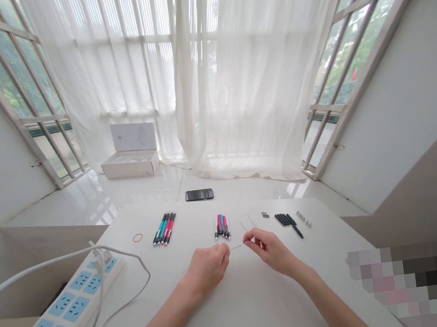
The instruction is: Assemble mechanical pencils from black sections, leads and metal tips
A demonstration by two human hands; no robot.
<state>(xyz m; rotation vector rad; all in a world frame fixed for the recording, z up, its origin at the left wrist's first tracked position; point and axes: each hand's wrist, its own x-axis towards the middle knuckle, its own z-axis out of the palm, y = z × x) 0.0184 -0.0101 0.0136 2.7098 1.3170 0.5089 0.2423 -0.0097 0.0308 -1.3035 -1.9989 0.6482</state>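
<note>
My left hand [209, 267] is closed around a thin pen refill [235, 247], whose slim end sticks out to the right. Facing it across a small gap, my right hand [269, 250] pinches with thumb and forefinger; a tiny dark bit [244, 242] shows at the fingertips, too small to name. Just beyond the right hand lie a few thin refills [251, 220]. Pink, teal and clear pen barrels [222, 226] lie beyond the left hand. Further right are small metallic pieces [264, 214], several black pen grips [285, 219] and a row of small grey tips [303, 219].
Whole teal and pink pens [164, 229] lie to the left, near an orange rubber band [137, 238]. A phone [199, 195] lies at the back. A power strip [69, 309] with a looping white cable [146, 268] occupies the left edge. An opened white box [128, 169] stands by the curtain.
</note>
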